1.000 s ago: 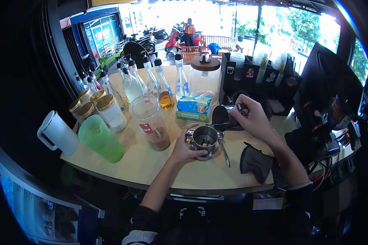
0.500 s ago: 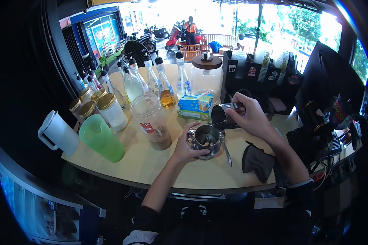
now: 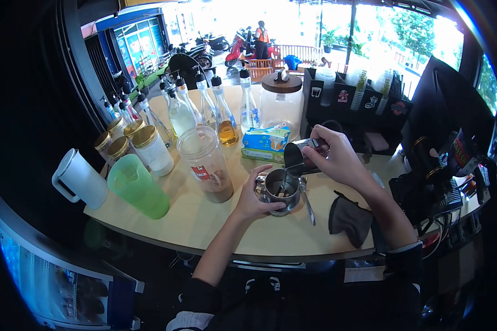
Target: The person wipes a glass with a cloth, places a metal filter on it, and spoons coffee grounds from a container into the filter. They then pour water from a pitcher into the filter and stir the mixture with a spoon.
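Observation:
My left hand (image 3: 252,197) is wrapped round a shiny metal cup (image 3: 292,203) standing on the counter. Small pale pieces show inside at the bottom. Above the cup's right rim, my right hand (image 3: 337,151) grips a dark metal pitcher (image 3: 294,159) by its handle side, its mouth tipped toward the cup. A thin stream from its lip is hard to make out. Close by on the right, a metal spoon (image 3: 310,211) rests against the cup. A dark cloth (image 3: 349,219) lies farther right, below my right forearm.
To the left are a clear jar (image 3: 204,160) with brown powder, a green jug (image 3: 139,187), a white pitcher (image 3: 78,179) and gold-lidded jars (image 3: 152,150). Pump bottles (image 3: 225,118), a tissue pack (image 3: 266,144) and a cup holder (image 3: 337,102) stand behind. The counter edge (image 3: 226,255) is nearest me.
The dark pitcher has tipped further, and its lip has come down over the metal cup's rim. My left hand keeps its hold on the cup.

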Demonstrator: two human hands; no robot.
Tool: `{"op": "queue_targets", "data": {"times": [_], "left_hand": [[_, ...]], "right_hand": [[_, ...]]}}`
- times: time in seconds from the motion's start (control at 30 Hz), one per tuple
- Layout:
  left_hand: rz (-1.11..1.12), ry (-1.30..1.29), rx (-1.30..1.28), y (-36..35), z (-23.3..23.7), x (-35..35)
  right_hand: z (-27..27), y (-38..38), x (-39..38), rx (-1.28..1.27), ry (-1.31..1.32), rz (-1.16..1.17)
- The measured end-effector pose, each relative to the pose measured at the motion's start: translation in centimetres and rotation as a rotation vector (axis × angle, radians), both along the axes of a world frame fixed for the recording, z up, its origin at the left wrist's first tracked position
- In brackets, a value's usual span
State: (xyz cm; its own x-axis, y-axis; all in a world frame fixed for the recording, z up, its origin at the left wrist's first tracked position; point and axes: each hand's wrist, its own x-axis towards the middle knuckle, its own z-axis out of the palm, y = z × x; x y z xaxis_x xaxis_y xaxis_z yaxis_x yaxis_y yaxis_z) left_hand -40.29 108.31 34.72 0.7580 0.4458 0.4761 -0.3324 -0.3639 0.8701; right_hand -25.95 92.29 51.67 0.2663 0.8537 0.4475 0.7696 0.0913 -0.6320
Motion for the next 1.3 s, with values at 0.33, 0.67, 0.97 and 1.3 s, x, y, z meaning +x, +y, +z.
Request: {"op": "queue_targets", "data": {"times": [0.33, 0.67, 0.97, 1.3], "left_hand": [[-0.019, 0.013, -0.019, -0.1, 0.2, 0.0], [-0.067, 0.006, -0.073, -0.3, 0.5, -0.1], [-0.083, -0.019, -0.083, -0.2, 0.4, 0.0], [-0.009, -0.003, 0.047, 0.0, 1.2, -0.6]], "right_hand": [[-0.8, 1.4, 0.0, 0.048, -0.042, 0.089], [-0.5, 1.1, -1.1, 0.040, 0.031, 0.102], [0.2, -0.3, -1.6, -0.006, -0.055, 0.099], [0.5, -2.3, -1.6, -0.032, 0.026, 0.028]]}}
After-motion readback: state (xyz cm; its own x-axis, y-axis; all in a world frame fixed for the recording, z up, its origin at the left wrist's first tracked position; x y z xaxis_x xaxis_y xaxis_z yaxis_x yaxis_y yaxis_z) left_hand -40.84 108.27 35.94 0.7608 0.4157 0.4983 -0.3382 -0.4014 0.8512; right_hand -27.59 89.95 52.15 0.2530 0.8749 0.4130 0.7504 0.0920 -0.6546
